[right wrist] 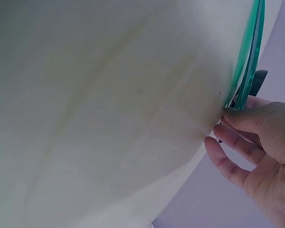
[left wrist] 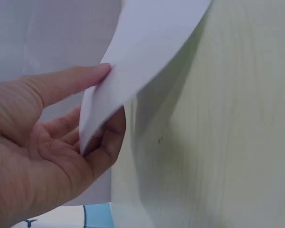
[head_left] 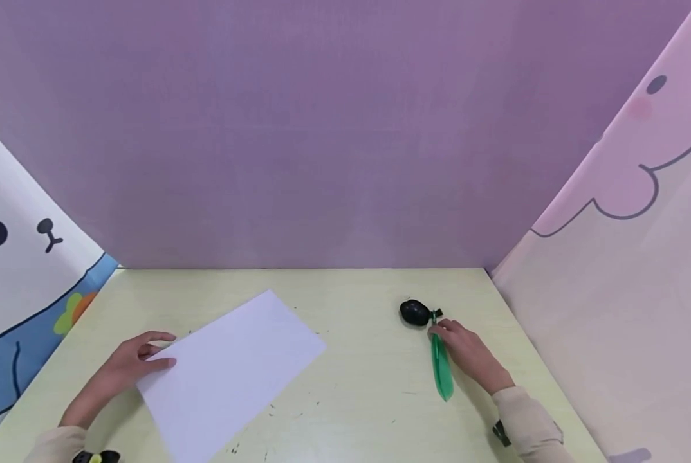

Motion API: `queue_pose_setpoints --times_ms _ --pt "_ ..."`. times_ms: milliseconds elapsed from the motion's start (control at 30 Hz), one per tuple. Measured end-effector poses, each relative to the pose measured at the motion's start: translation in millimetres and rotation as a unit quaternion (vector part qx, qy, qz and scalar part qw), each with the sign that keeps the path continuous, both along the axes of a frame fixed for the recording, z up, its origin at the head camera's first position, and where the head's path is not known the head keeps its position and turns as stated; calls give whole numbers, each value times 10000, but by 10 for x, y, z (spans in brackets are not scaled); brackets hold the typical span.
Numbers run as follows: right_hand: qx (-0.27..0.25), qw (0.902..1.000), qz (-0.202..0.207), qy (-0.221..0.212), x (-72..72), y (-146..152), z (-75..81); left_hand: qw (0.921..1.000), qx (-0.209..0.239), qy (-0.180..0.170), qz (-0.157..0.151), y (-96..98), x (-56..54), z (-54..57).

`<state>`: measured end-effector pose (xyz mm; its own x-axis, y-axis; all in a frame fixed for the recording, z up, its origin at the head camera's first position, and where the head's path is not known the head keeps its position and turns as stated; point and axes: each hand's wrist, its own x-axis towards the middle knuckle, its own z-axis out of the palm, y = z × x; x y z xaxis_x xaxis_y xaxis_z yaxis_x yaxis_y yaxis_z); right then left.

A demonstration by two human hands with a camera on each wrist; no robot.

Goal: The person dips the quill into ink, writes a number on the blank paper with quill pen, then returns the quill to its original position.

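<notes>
A white sheet of paper (head_left: 235, 373) slants across the left half of the table. My left hand (head_left: 131, 363) pinches its near left corner, thumb (left wrist: 92, 76) on top and fingers curled beneath; in the left wrist view that corner bends up from the table. On the right, my right hand (head_left: 469, 350) pinches the upper end of a long, leaf-shaped, translucent green piece (head_left: 441, 370), whose free end points toward me. In the right wrist view the green piece (right wrist: 247, 57) looks thin and folded. A shiny black oval bulb (head_left: 415, 313) with a short neck lies just beyond the fingertips.
The pale wooden table (head_left: 357, 411) has small dark specks scattered on it. A purple panel (head_left: 322, 141) stands along the far edge. Printed cartoon panels flank it, a blue and white one (head_left: 21, 308) left and a pink one (head_left: 623, 270) right.
</notes>
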<state>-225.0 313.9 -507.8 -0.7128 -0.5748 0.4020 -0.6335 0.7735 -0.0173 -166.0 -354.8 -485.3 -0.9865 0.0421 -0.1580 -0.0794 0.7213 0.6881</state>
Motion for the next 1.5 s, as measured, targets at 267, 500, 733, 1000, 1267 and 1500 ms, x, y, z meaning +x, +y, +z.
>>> queue_pose_setpoints --times_ms 267,500,733,1000,1267,1500 --pt "-2 10000 14 0 -10 -4 -15 9982 523 -293 95 -11 40 73" --pt "30 9999 -46 -122 -4 -9 -18 9857 1500 -671 -362 -32 101 27" --pt "3 10000 -16 -40 -6 -15 14 9820 1657 -787 -447 -24 119 23" --pt "112 9997 -162 -120 -4 -24 30 9837 1413 -914 630 19 43 -49" --pt "259 9990 -336 -147 -11 -30 5 9686 1746 -926 1507 183 34 -80" --pt "180 9995 -261 -61 -19 -10 -5 9672 1921 -611 1543 281 29 -107"
